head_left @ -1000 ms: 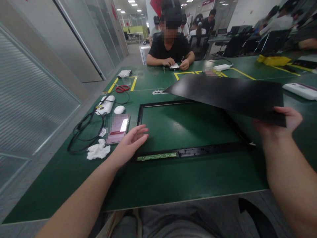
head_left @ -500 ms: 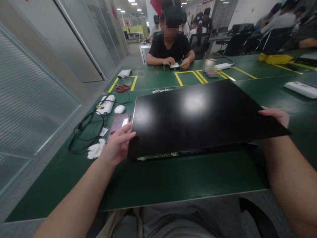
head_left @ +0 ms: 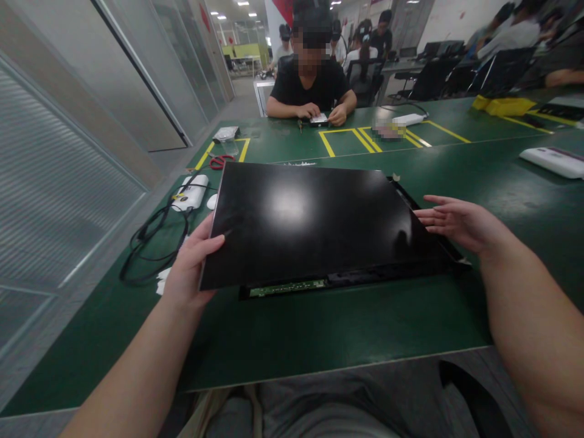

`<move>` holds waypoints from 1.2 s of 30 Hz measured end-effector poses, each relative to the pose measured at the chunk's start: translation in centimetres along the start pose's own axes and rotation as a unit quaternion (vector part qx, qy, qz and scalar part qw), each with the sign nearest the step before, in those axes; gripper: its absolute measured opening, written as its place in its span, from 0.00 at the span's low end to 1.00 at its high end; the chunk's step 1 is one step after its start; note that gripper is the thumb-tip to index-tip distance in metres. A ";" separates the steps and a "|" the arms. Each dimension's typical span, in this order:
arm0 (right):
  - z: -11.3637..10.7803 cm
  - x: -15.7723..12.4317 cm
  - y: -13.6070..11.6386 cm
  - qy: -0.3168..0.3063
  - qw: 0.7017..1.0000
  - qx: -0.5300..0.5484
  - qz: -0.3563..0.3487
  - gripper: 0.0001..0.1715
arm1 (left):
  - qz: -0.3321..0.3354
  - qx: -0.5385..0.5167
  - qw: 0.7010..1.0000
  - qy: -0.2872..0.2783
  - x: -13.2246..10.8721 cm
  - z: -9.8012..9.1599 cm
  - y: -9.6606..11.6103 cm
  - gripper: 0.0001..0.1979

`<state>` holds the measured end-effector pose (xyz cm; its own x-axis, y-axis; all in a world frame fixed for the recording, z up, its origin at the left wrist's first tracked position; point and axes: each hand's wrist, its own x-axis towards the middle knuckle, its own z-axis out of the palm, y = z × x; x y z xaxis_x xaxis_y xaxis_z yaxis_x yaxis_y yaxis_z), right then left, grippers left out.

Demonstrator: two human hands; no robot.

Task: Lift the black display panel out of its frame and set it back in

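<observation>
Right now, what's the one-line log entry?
left hand: grips black panel | right hand: open, near panel's right edge | panel: tilted over black frame

Ribbed-glass partition (head_left: 55, 176): runs along the left side
Floor (head_left: 86, 277): grey, shows between partition and workbench (head_left: 342, 331)
Workbench: green-topped, marked with yellow tape (head_left: 326, 144)
Ceiling lights (head_left: 243, 3): white, far off
Office chairs (head_left: 433, 79): black, near computer monitors (head_left: 451, 47)

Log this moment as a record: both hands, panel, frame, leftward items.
Left hand: grips the screen panel by its left edge
Right hand: open, beside the panel's right edge; contact unclear
Panel finish: glossy black
Black frame: beneath panel, on green table
Circuit board: frame's near-left
Table's left: red-handled scissors, white device, crumpled tissue
</observation>
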<state>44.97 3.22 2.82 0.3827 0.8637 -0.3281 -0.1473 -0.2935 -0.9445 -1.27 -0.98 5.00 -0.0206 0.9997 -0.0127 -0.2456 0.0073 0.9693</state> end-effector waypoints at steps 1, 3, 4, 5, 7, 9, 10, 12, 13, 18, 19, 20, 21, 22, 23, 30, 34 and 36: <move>0.0 0.0 0.0 0.014 1.000 -0.003 -0.008 0.25 | -0.004 -0.005 1.000 0.000 0.0 0.0 0.0 0.26; -0.1 -0.1 -0.1 0.034 0.999 -0.017 -0.021 0.25 | -0.018 -0.019 1.000 0.005 0.1 0.0 -0.2 0.28; -0.1 -0.2 -0.2 0.043 0.998 -0.029 -0.028 0.27 | -0.027 -0.027 0.999 0.010 0.1 0.0 -0.3 0.30; -0.1 -0.3 -0.2 0.052 0.997 -0.042 -0.035 0.29 | -0.036 -0.032 0.999 0.015 0.2 0.1 -0.4 0.32; -0.2 -0.5 -0.3 0.069 0.994 -0.065 -0.050 0.36 | -0.051 -0.036 0.998 0.028 0.2 0.2 -0.6 0.35; -0.2 -0.6 -0.4 0.083 0.991 -0.078 -0.065 0.43 | -0.063 -0.036 0.997 0.039 0.1 0.4 -0.8 0.36; -0.2 -0.6 -0.4 0.086 0.990 -0.081 -0.071 0.45 | -0.067 -0.036 0.996 0.045 0.1 0.4 -0.9 0.37; -0.2 -0.6 -0.4 0.087 0.989 -0.087 -0.077 0.46 | -0.073 -0.036 0.995 0.053 0.2 0.5 -1.0 0.37; -0.2 -0.5 -0.3 0.085 0.989 -0.091 -0.076 0.45 | -0.074 -0.037 0.995 0.056 0.2 0.5 -1.0 0.37; -0.3 0.2 0.3 0.076 0.988 -0.108 -0.078 0.40 | -0.065 -0.042 0.995 0.064 0.4 0.5 -1.1 0.33; -0.4 0.3 0.4 0.077 0.988 -0.109 -0.084 0.39 | -0.063 -0.042 0.995 0.064 0.4 0.4 -1.1 0.32; -0.5 0.5 0.5 0.079 0.987 -0.109 -0.089 0.38 | -0.062 -0.040 0.995 0.063 0.4 0.4 -1.2 0.32; -0.5 0.6 0.6 0.082 0.986 -0.110 -0.095 0.37 | -0.062 -0.037 0.996 0.061 0.4 0.3 -1.2 0.32; -0.6 0.6 0.6 0.084 0.985 -0.110 -0.099 0.36 | -0.062 -0.032 0.996 0.060 0.5 0.2 -1.3 0.32; -0.6 0.7 0.7 0.087 0.985 -0.111 -0.102 0.36 | -0.062 -0.028 0.996 0.057 0.5 0.2 -1.5 0.33; -0.2 0.7 0.5 0.099 0.982 -0.139 -0.085 0.39 | -0.060 0.001 0.998 0.034 0.6 0.1 -2.2 0.34; -0.3 0.6 0.5 0.103 0.979 -0.153 -0.085 0.40 | -0.062 0.012 0.998 0.025 0.8 0.1 -2.5 0.33; -0.3 0.6 0.6 0.108 0.977 -0.158 -0.088 0.39 | -0.065 0.016 0.998 0.019 0.9 0.2 -2.7 0.33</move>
<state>45.40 3.45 2.05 0.5658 0.8154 -0.1222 0.2154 -0.2892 -0.9327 -0.48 -0.12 2.41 -0.0268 0.9887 -0.1477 -0.2167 0.1385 0.9664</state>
